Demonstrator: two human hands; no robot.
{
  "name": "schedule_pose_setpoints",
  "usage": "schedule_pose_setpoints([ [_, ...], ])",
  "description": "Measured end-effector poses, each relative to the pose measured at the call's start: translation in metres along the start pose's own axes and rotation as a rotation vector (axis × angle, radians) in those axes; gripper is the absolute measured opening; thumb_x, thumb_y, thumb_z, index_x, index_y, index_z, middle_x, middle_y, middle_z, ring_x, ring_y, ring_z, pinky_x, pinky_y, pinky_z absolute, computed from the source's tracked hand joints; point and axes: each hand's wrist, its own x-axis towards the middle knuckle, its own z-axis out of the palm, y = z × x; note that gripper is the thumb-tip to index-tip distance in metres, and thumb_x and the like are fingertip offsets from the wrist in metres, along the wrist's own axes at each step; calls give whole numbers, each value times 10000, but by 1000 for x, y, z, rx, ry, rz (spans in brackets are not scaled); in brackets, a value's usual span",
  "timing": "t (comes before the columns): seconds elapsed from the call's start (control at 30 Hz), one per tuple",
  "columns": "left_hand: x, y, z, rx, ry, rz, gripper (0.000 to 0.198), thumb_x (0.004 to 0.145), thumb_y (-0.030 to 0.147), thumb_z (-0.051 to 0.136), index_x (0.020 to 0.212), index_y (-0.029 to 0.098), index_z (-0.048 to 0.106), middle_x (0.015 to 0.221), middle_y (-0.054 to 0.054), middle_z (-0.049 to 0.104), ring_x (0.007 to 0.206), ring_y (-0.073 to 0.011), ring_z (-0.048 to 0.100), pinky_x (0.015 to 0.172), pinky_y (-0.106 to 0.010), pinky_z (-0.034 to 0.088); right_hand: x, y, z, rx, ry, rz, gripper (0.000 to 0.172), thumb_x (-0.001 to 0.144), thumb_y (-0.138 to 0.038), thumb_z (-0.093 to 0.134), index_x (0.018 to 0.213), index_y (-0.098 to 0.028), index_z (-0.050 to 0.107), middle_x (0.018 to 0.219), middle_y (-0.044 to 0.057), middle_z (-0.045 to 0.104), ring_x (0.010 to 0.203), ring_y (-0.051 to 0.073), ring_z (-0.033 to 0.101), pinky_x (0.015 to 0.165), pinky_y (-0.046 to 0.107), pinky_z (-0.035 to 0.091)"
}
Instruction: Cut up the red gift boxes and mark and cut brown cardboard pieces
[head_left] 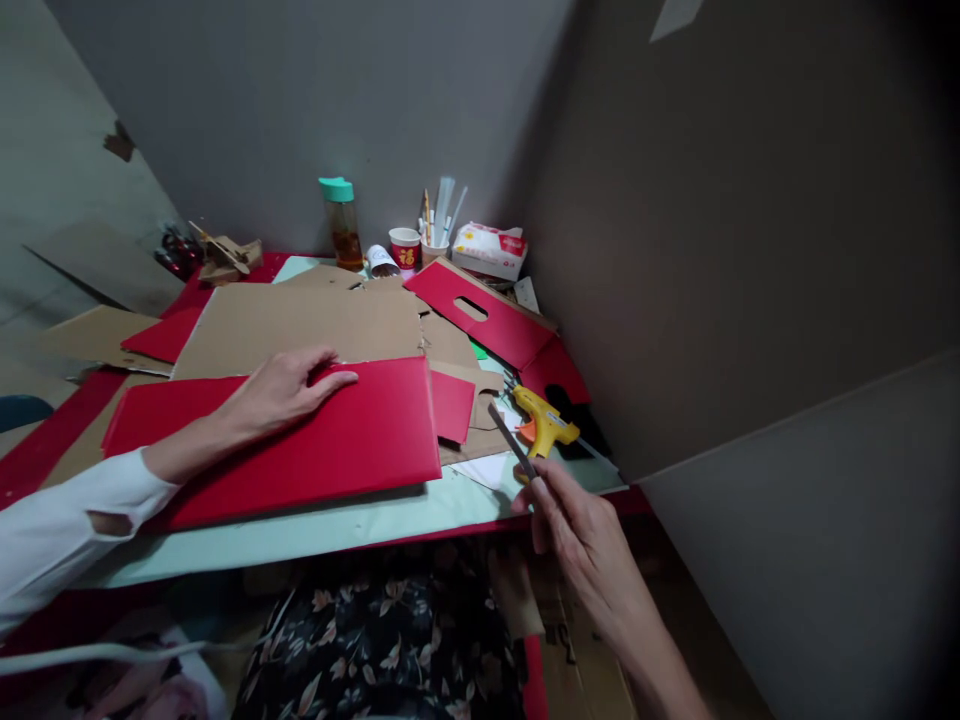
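My left hand point(289, 390) lies over the long red-faced cardboard panel point(360, 430), its thumb on the red face and its fingers bent at the far edge. A thin, dark, blade-like tool point(512, 440) is held in my right hand point(570, 525), pointing up and left past the table's front edge. Just beyond that hand is a yellow glue gun point(546, 420) with a glue stick at its back. A small red piece point(452, 407) lies beside the panel's right end. Behind the panel lies a bare brown cardboard sheet point(300, 325).
A red cardboard piece with a handle slot point(510, 335) leans at the back right. Along the wall stand a bottle with a teal lid point(343, 225), a red-and-white paper cup point(405, 247), a cup of glue sticks point(436, 240) and a tissue pack point(489, 250). A wall closes the right side.
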Motion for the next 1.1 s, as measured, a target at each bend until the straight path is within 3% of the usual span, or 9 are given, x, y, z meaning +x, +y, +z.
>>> schedule_pose_setpoints([
  [0.2,-15,23,-15,-25,-1,30,450,916,616,453,821,183,532,680,14,527,572,-141,449,587,-281,370,-25,10,4,27,-169,153,355,1044,-445,365,903,-228,608,725,-13,612,606,149,550,622,265,404],
  [0.33,-31,36,-16,-27,0,51,406,895,599,496,837,198,506,709,3,537,610,-160,482,626,-294,383,-33,10,7,-46,-263,129,319,1052,-433,359,1074,-258,625,745,-14,644,780,191,591,761,302,401],
  [0.43,-36,41,-15,-24,-21,57,379,900,572,516,836,198,499,720,-1,541,638,-166,501,651,-297,385,-35,9,12,-52,-364,107,307,1061,-391,348,1065,-261,626,741,-25,657,789,186,598,767,306,386],
  [0.77,-36,36,-2,6,-95,58,345,937,527,536,888,188,506,768,-6,543,671,-158,485,680,-294,380,-33,1,18,-85,-544,-75,336,1045,-282,412,786,-210,614,737,-20,656,716,140,590,716,261,369],
  [0.97,-29,29,14,35,-136,78,423,923,598,529,866,178,522,790,-38,573,693,-183,518,659,-310,393,-26,2,20,-130,-598,-106,311,1034,-254,430,784,-197,606,709,-18,625,675,128,552,690,260,341],
  [1.1,-26,22,21,72,-98,135,440,911,608,540,831,176,541,751,-45,531,734,-220,512,677,-347,433,-19,5,29,-150,-609,-159,320,1029,-244,430,729,-197,530,664,-37,544,629,113,476,662,262,309],
])
